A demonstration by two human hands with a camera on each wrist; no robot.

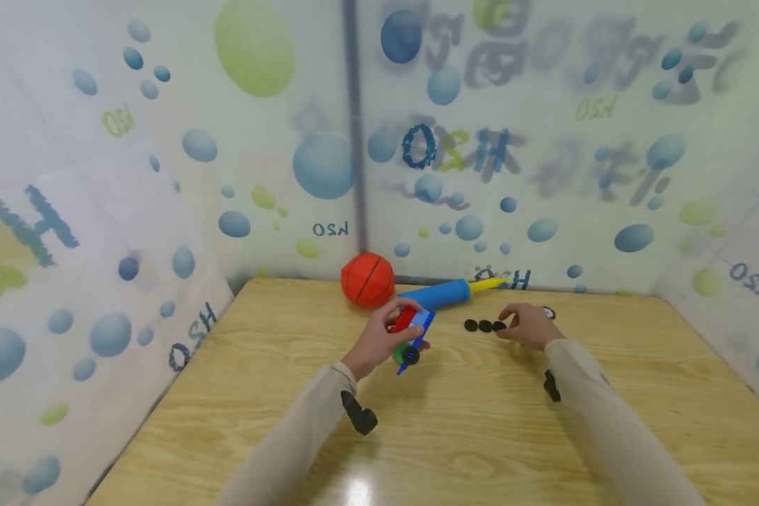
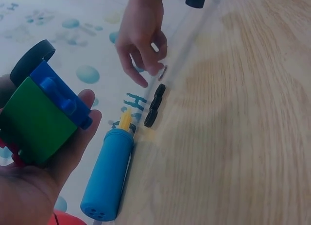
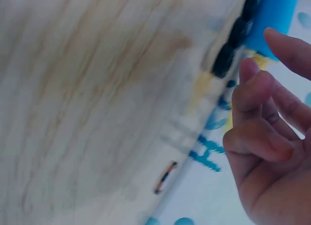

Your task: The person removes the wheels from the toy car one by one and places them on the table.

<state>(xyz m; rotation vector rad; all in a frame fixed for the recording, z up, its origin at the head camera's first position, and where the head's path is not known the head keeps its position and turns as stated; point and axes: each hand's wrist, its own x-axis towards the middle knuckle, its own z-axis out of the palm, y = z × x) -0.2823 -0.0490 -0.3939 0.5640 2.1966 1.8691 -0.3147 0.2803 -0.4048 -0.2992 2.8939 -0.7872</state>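
Note:
A toy block car (image 1: pixel 411 334) in red, green and blue is gripped in my left hand (image 1: pixel 382 334), raised over the table. One black wheel (image 2: pixel 33 62) sits on its blue base, and the left wrist view shows its green side and blue studs up close. Three small black wheels (image 1: pixel 485 326) lie in a row on the table. My right hand (image 1: pixel 526 327) hovers at the right end of that row, fingers loosely bent and holding nothing. In the right wrist view, its thumb and fingertips are apart, near the wheels (image 3: pixel 237 33).
At the back stands a red ball (image 1: pixel 367 280) with black lines. Beside it lies a blue hand pump (image 1: pixel 439 294) with a yellow nozzle (image 1: pixel 488 284). A small round disc (image 1: pixel 549 313) rests past my right hand. Patterned walls (image 1: pixel 278 176) border the wooden table (image 1: pixel 481 422).

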